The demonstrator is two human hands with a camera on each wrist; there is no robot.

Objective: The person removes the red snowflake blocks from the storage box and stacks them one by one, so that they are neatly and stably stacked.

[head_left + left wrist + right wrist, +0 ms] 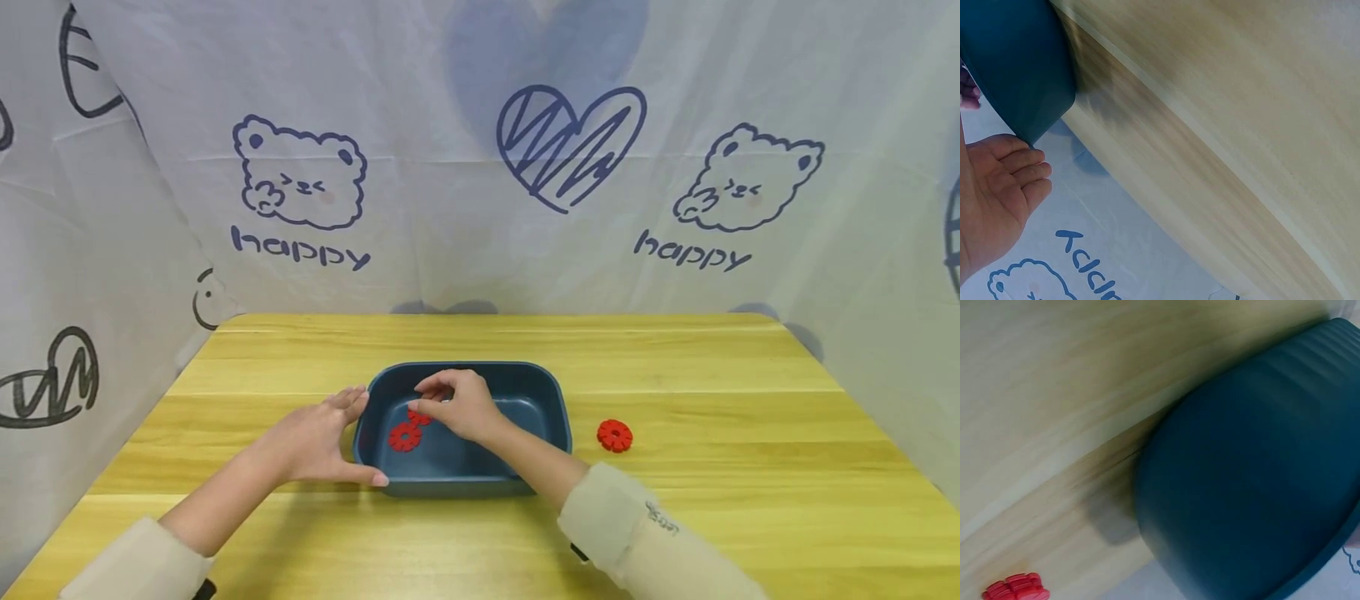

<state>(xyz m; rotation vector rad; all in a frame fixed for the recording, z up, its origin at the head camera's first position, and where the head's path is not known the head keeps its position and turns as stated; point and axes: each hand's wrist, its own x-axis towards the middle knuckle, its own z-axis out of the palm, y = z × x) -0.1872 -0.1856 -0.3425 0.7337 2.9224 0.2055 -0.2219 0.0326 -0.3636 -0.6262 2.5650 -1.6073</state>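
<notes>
A dark blue-green plastic basin stands on the table. My left hand lies against its left end, fingers along the left rim and thumb at the near left corner. In the left wrist view, the fingers touch the rim's corner. My right hand reaches inside the basin, thumb and fingers bent over a red notched disc that they partly cover; I cannot tell whether they pinch it. Another red notched disc lies flat on the basin floor, close to the covered one.
Right of the basin, a red piece of notched discs lies on the yellow wood-grain table; the right wrist view shows stacked layers. A white cloth with bear and heart drawings hangs behind the table.
</notes>
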